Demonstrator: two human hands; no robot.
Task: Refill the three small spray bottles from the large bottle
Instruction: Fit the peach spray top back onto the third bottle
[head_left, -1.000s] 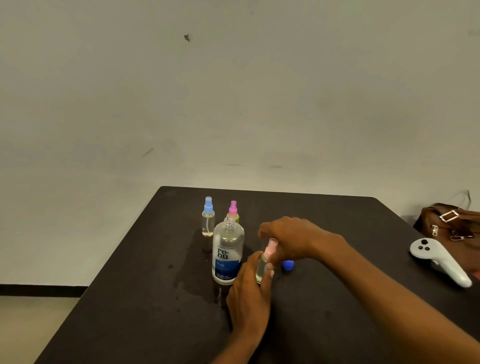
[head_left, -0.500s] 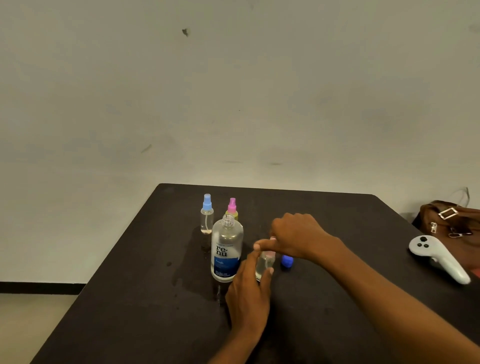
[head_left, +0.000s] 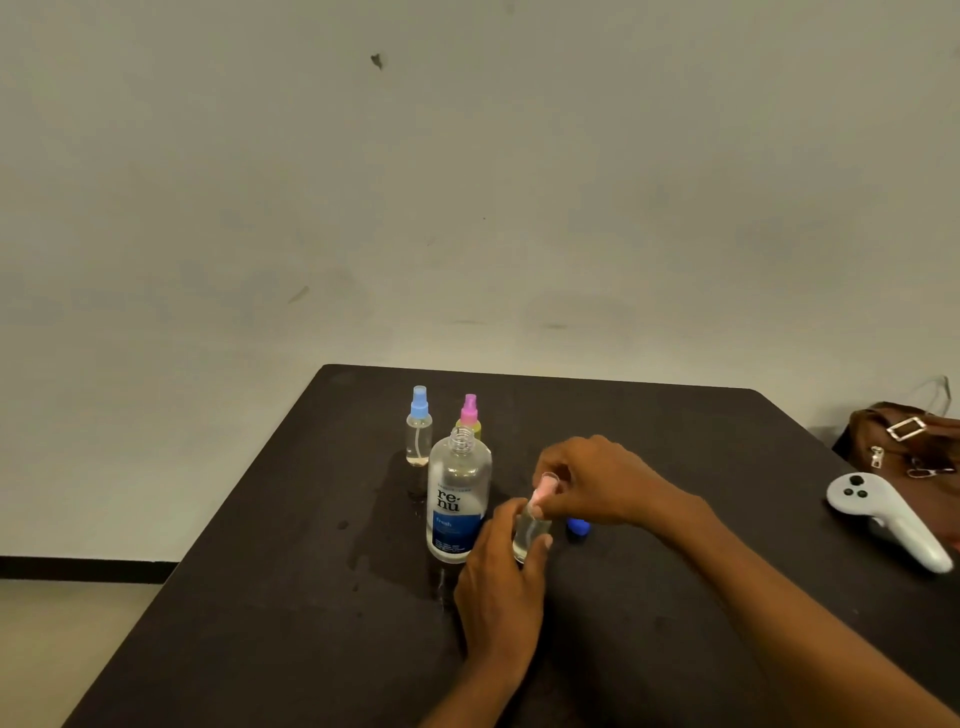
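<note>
The large clear bottle (head_left: 458, 501) with a blue label stands uncapped on the dark table (head_left: 675, 441). Right of it, my left hand (head_left: 501, 587) grips the body of a small clear spray bottle (head_left: 529, 532). My right hand (head_left: 597, 480) pinches that bottle's pale pink spray top (head_left: 544, 491). Behind the large bottle stand two more small spray bottles, one with a blue top (head_left: 418, 426) and one with a magenta top (head_left: 469, 413). A blue cap (head_left: 578, 526) lies on the table under my right hand.
Wet patches (head_left: 384, 566) darken the table left of and in front of the large bottle. A white handheld controller (head_left: 888, 517) lies at the right edge, beside a brown bag (head_left: 904, 441). The table ends near a plain wall.
My right hand stays on the pink spray top and has shifted slightly around it. My left hand keeps its grip on the small bottle. The other bottles have not moved.
</note>
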